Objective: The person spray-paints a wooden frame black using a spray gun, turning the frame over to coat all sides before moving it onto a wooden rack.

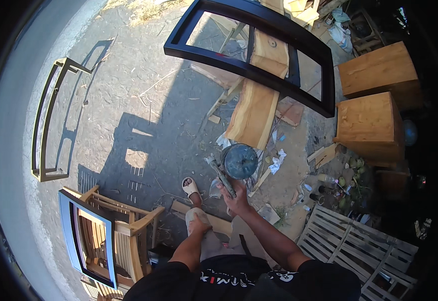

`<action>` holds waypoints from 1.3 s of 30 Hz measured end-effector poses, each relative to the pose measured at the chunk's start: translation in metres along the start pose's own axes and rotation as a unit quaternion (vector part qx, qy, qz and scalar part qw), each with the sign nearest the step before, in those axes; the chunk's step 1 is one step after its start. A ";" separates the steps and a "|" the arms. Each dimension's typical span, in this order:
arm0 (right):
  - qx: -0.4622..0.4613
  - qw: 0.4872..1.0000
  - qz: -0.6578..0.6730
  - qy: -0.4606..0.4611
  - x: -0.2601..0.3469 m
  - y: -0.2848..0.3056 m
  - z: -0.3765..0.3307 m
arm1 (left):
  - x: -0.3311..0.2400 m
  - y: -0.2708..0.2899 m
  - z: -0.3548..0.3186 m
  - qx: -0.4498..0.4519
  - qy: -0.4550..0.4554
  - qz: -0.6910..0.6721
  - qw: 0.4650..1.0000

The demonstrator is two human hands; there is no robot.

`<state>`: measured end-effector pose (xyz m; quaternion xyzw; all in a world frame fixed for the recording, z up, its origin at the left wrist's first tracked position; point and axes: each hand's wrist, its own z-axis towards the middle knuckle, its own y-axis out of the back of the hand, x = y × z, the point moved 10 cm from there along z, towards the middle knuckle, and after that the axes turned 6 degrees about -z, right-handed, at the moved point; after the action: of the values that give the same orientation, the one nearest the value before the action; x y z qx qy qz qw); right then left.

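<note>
1. My right hand [236, 201] is wrapped tight round the handle of what looks like a spray gun [224, 180] (can't swear to it from up here), and I'd want the grip firm but the wrist loose
2. The spray gun is off the near left corner of the wooden plank [254, 113], right beside a dark round container [241, 161]; can't tell if they're joined, so imo treat it as one load and hold it level
3. My left hand [198, 226] rests against my left leg, can't tell how the fingers sit, but it's free to steady things
4. The dark frame [229, 63] crosses the plank's far end in my view, so I'd square up to its near edge and go evenly, corner to corner
5. Mind the white scraps [277, 161] off the plank's near right corner, easy to tread on
</note>
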<state>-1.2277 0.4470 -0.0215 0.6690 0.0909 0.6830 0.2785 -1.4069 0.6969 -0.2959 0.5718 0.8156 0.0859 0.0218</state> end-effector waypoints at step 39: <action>-0.014 0.997 0.070 0.002 0.083 -0.018 0.029 | 0.022 0.077 0.027 -0.118 -0.241 -0.115 0.956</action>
<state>-1.1908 0.4963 0.0435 0.6681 0.0351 0.7036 0.2395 -1.3391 0.7462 -0.3084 0.4713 0.8304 0.0380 0.2947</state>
